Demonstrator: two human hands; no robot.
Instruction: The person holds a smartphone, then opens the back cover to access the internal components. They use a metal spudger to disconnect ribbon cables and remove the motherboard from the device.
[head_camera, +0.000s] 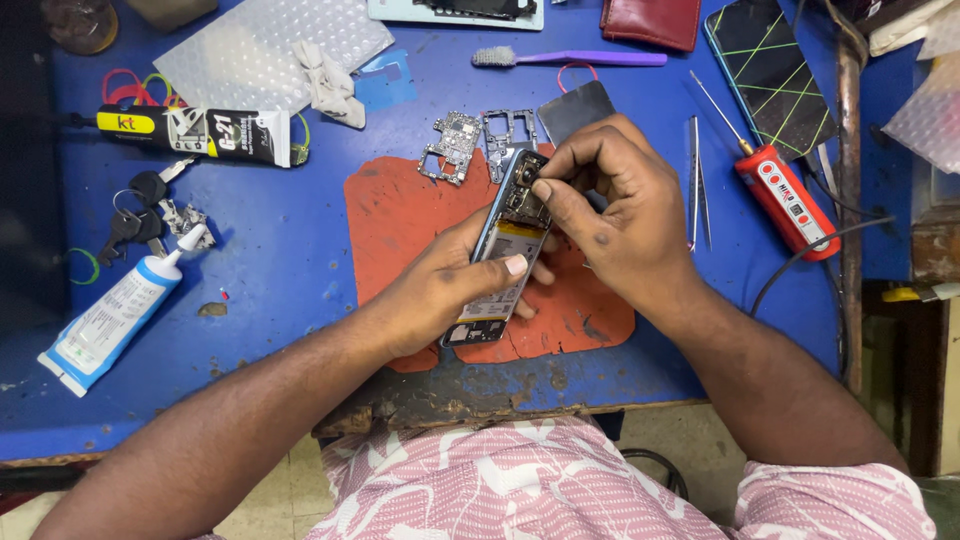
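Above the worn orange rubber mat (400, 215) on the blue workbench (270, 260), the left hand (440, 285) gripped an opened smartphone with its back cover off (508, 250), thumb pressed along its edge. The right hand (615, 205) pinched its fingertips at the phone's upper end. Just beyond lay a bare green circuit board (452, 145) and metal tweezers (697, 180).

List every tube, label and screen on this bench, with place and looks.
Black glue tube: upper left, lying flat, yellow end, white label.
White glue tube: left edge, slanted, blue print.
Phone screen: upper right, dark, crossed by green lines.
Red tester pen: right, white label strip.
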